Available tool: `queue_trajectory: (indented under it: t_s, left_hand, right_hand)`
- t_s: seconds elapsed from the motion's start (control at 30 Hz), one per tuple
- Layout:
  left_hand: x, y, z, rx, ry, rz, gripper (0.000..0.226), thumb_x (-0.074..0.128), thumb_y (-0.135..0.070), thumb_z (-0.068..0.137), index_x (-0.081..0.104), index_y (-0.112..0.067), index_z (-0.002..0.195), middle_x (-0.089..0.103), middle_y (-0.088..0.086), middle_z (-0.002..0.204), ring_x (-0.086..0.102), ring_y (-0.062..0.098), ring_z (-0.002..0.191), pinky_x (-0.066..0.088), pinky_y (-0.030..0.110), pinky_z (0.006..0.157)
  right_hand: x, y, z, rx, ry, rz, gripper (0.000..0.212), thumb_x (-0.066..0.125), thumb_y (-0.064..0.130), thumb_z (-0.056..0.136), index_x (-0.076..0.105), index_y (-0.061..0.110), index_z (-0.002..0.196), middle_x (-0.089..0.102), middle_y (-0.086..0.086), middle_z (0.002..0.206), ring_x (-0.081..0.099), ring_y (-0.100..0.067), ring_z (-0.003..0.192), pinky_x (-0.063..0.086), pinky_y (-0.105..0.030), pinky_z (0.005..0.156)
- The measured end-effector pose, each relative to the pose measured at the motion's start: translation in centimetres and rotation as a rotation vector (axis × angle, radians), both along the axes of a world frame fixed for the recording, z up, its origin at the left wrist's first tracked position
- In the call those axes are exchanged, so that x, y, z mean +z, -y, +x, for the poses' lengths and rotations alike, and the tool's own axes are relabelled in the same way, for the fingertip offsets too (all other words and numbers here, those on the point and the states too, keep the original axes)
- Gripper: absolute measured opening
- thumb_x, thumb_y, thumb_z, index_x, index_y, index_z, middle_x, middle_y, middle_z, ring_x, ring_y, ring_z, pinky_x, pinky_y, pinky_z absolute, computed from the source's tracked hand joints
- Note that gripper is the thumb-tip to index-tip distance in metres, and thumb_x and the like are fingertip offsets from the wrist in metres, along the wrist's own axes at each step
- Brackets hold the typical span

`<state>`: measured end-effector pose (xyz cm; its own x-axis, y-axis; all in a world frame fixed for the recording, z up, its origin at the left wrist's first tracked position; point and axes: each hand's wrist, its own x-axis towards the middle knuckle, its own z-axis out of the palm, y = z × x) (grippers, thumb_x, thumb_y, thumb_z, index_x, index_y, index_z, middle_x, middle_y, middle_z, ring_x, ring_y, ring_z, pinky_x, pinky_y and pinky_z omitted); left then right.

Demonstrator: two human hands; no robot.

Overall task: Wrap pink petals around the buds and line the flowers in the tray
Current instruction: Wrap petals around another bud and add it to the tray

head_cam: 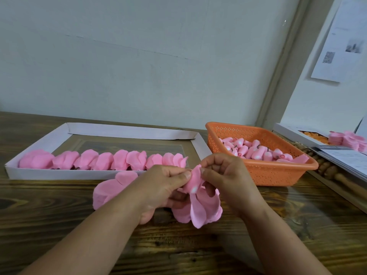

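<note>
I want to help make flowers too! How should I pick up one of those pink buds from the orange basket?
Pinch a bud round its middle, coming straight down from above. The buds lie piled on their sides in the orange basket, whose walls block a sideways reach. Choose one on top of the heap, so nothing pins it.

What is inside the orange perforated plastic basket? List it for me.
The orange perforated plastic basket holds a heap of small pink rolled buds, some with dark stem ends showing. One loose pink petal lies over its right rim. The lower layers and the basket's bottom are covered.
</note>
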<state>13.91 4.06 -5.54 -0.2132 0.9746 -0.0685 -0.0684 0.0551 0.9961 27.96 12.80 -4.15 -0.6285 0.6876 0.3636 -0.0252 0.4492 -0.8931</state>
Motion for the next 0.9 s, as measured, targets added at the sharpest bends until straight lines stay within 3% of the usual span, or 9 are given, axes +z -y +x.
queue_trajectory:
  t_s: [0.1, 0.23, 0.4, 0.5, 0.67, 0.8, 0.9]
  left_hand:
    - [0.3, 0.1, 0.2, 0.018, -0.099, 0.019, 0.026, 0.053, -0.023, 0.096, 0.075, -0.018, 0.082, 0.074, 0.013, 0.090, 0.069, 0.032, 0.088, 0.057, 0.031, 0.068]
    - [0.3, 0.1, 0.5, 0.041, -0.184, 0.082, 0.030, 0.048, -0.023, 0.099, 0.074, -0.011, 0.089, 0.073, 0.015, 0.094, 0.069, 0.031, 0.095, 0.055, 0.044, 0.089]
    - [0.6, 0.3, 0.6, -0.065, 0.114, 0.106, 0.024, 0.054, -0.017, 0.092, 0.075, -0.012, 0.082, 0.073, 0.007, 0.081, 0.069, 0.012, 0.071, 0.054, 0.022, 0.057]
    - [0.8, 0.4, 0.4, -0.121, 0.256, 0.085, 0.020, 0.060, -0.020, 0.077, 0.076, -0.013, 0.069, 0.071, 0.005, 0.077, 0.068, 0.012, 0.071, 0.058, 0.024, 0.061]
    - [1.0, 0.4, -0.1, -0.126, 0.391, 0.026, 0.021, 0.064, -0.016, 0.071, 0.076, -0.003, 0.084, 0.071, 0.015, 0.091, 0.069, 0.019, 0.080, 0.056, 0.032, 0.080]
    - [1.2, 0.6, 0.1, -0.143, 0.381, 0.018, 0.018, 0.064, -0.014, 0.071, 0.076, -0.004, 0.080, 0.072, 0.012, 0.083, 0.070, 0.016, 0.073, 0.059, 0.030, 0.071]
    - [1.4, 0.8, 0.3, -0.168, 0.362, 0.031, 0.016, 0.063, -0.015, 0.071, 0.077, -0.007, 0.071, 0.072, 0.010, 0.076, 0.071, 0.015, 0.069, 0.058, 0.025, 0.061]
  right_hand:
    - [0.1, 0.2, 0.0, -0.008, 0.000, 0.013, 0.014, 0.057, -0.008, 0.086, 0.062, 0.000, 0.076, 0.058, -0.008, 0.049, 0.049, -0.012, 0.037, 0.042, -0.022, 0.041]
    - [0.5, 0.5, -0.1, -0.051, -0.044, 0.037, 0.016, 0.058, -0.008, 0.085, 0.062, 0.003, 0.074, 0.057, -0.004, 0.046, 0.048, -0.012, 0.036, 0.040, -0.021, 0.040]
    - [1.0, 0.9, -0.4, -0.038, -0.035, 0.061, 0.013, 0.059, -0.007, 0.085, 0.061, 0.002, 0.075, 0.057, 0.001, 0.045, 0.049, -0.008, 0.036, 0.041, -0.020, 0.040]
    - [1.2, 1.0, -0.3, -0.004, -0.020, 0.055, 0.009, 0.060, -0.006, 0.084, 0.061, -0.001, 0.077, 0.058, 0.000, 0.046, 0.050, -0.008, 0.038, 0.041, -0.019, 0.041]
    - [1.7, 1.0, -0.1, 0.005, -0.009, 0.020, 0.008, 0.062, -0.005, 0.084, 0.064, 0.000, 0.077, 0.059, -0.005, 0.049, 0.050, -0.011, 0.040, 0.040, -0.021, 0.041]
    - [1.8, 1.1, -0.1, -0.025, 0.001, 0.026, 0.011, 0.063, -0.005, 0.082, 0.066, 0.003, 0.075, 0.060, -0.008, 0.052, 0.049, -0.012, 0.042, 0.039, -0.021, 0.042]
    - [1.9, 1.2, 0.0, -0.016, 0.033, 0.051, 0.012, 0.062, -0.006, 0.083, 0.065, 0.003, 0.074, 0.058, -0.001, 0.048, 0.047, -0.008, 0.038, 0.037, -0.019, 0.040]
